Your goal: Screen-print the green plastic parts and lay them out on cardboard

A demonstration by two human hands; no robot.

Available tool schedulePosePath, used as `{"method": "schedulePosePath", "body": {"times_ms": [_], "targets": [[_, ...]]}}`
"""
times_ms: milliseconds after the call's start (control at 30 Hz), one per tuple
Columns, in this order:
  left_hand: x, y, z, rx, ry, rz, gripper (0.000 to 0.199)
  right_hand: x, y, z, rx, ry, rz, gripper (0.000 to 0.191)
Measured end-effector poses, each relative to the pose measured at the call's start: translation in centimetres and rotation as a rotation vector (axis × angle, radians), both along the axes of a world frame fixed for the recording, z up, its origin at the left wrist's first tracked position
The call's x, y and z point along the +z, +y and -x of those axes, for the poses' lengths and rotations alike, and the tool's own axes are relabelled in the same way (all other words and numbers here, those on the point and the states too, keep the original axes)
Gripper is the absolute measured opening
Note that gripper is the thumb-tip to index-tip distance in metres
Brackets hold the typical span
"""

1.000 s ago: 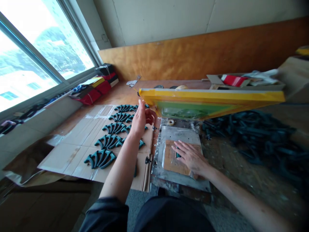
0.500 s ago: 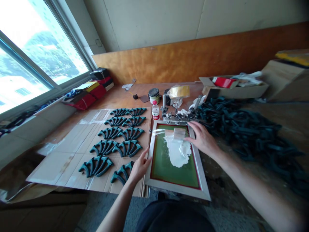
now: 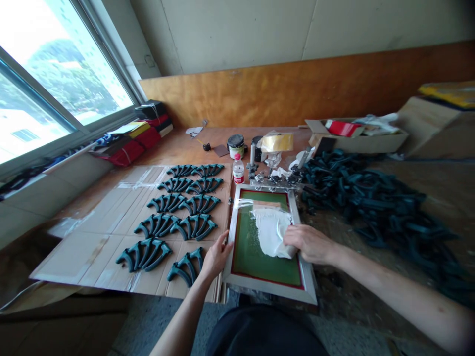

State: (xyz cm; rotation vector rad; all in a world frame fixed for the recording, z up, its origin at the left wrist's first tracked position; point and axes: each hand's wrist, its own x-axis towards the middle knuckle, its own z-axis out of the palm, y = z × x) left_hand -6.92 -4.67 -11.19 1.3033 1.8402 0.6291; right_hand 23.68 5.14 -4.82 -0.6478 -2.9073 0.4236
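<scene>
Though the right hand [image 3: 303,243] seems clamped on a mostly hidden scraper [image 3: 291,252] and the left hand [image 3: 216,254], fingers loosely apart, touches the frame [image 3: 270,287] at the front edge of the bench [image 3: 172,151], sideways drift could smear white paste [image 3: 267,232] over the right rail.

Slants the left forearm [image 3: 185,319] from the near side toward the screen frame [image 3: 272,287], resting the left hand [image 3: 216,257] against its left rail with fingers loosely extended upward. Angles the right forearm [image 3: 393,289] in from the frame's near right, holding the right hand [image 3: 309,244] above its right rail, with wrist nearly straight, knuckles up and fingers curled tightly inward.
</scene>
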Motion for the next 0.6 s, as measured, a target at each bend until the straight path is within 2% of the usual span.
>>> {"method": "schedulePosePath", "body": {"times_ms": [67, 133, 233, 300, 367, 400, 500, 533, 600], "targets": [[0.0, 0.0, 0.0, 0.006, -0.029, -0.012, 0.058, -0.2, 0.0, 0.5, -0.084, 0.048, -0.030, 0.028], [0.0, -0.1, 0.0, 0.021, -0.051, -0.025, 0.058, -1.0, -0.8, 0.9, -0.140, 0.141, -0.126, 0.028], [0.1, -0.1, -0.1, 0.058, -0.075, -0.023, 0.058, -1.9, -2.3, 0.7, -0.101, 0.205, -0.173, 0.029], [0.2, -0.1, -0.1, 0.081, -0.100, -0.011, 0.058, -1.5, -2.2, 0.6, -0.100, 0.165, -0.122, 0.021], [0.6, -0.2, -0.2, 0.093, -0.142, -0.004, 0.059, -0.5, -0.8, 1.3, -0.180, 0.132, -0.093, 0.012], [1.0, -0.2, -0.2, 0.096, -0.170, -0.003, 0.061, 0.2, 0.2, 1.8, -0.232, 0.126, -0.102, 0.015], [3.0, -0.1, -0.1, 0.110, -0.280, 0.004, 0.071, 2.3, 3.6, 3.6, -0.393, 0.110, -0.183, 0.048], [4.0, -0.1, 0.0, 0.119, -0.323, 0.003, 0.074, 3.0, 4.7, 3.7, -0.432, 0.104, -0.218, 0.054], [6.6, 0.2, 0.0, 0.139, -0.396, -0.025, 0.073, 4.2, 6.5, 2.8, -0.499, 0.132, -0.267, 0.056]]}}
